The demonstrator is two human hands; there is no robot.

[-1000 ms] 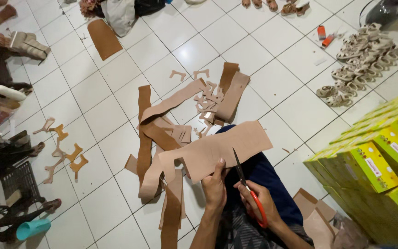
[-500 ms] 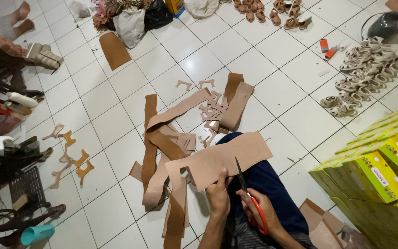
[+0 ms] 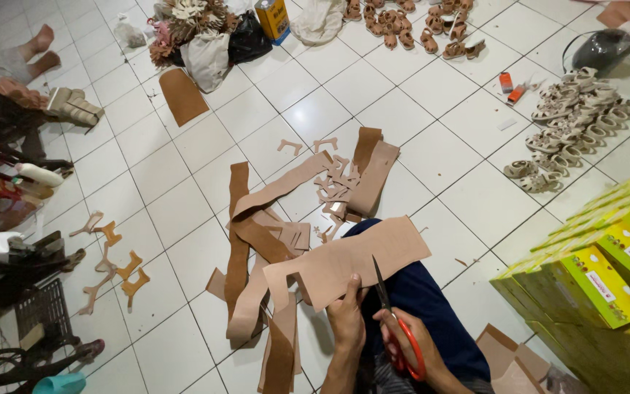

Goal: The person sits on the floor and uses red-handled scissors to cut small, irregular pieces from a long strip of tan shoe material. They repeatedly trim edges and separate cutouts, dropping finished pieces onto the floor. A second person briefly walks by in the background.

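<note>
Tan sheet [image 3: 344,266] pinched by left hand [image 3: 346,319], right hand [image 3: 410,343] gripping scissors [image 3: 395,321], offcuts [image 3: 257,241], yellow boxes [image 3: 607,270] beside

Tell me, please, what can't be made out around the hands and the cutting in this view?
- Scissors: lower handle loop hidden by the right hand.
- Sheet: part under the left hand is covered.
- Both forearms: cut off by the bottom edge.
- Scraps: too small to tell shapes.

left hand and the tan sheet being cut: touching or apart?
Touching. The head view shows the left hand gripping the tan sheet's near edge, thumb on top, while the right hand works the red-handled scissors.
</note>
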